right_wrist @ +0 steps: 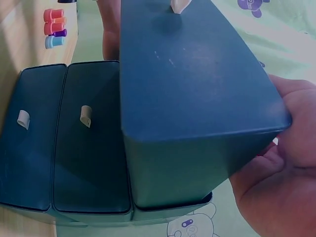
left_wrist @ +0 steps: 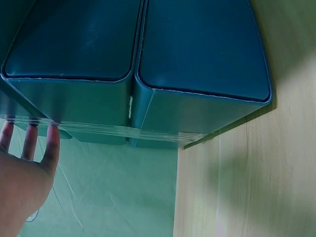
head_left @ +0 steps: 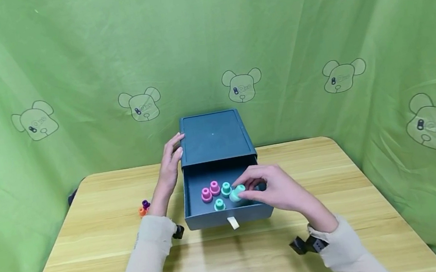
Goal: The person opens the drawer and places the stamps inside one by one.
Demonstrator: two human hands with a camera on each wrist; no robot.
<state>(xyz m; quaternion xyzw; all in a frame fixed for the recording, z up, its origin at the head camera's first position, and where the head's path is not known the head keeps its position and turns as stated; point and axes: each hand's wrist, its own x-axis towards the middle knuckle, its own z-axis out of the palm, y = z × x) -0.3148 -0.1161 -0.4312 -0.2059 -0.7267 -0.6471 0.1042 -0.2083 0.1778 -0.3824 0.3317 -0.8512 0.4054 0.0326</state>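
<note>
Wooden surface (head_left: 93,260), green bear-print curtain (head_left: 188,42) behind, right hand (head_left: 277,188) pinching teal peg (head_left: 235,195), left hand (head_left: 169,167) spread against cabinet (head_left: 214,139)

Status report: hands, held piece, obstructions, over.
Left hand touching blue boxy plastic cabinet. Right hand pinching teal flanged plastic peg at open blue drawer. Pink pegs, other teal pegs close by.

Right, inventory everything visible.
Table: one, tan, underneath
Curtain: one, green, behind
Drawer unit: one, blue, on table
Film: one, clear, unit's side
Open drawer: one, blue, topmost
Pull tabs: three, whitish, drawer fronts
Pegs: two, pink, open drawer
More pegs: two, teal, open drawer
Held peg: one, teal, right hand
Pieces: several, mixed colours, table's left
Cameras: two, black, at sleeves
Left hand: one, unit's left side
Right hand: one, holding peg
Sleeves: two, pale, foreground
</note>
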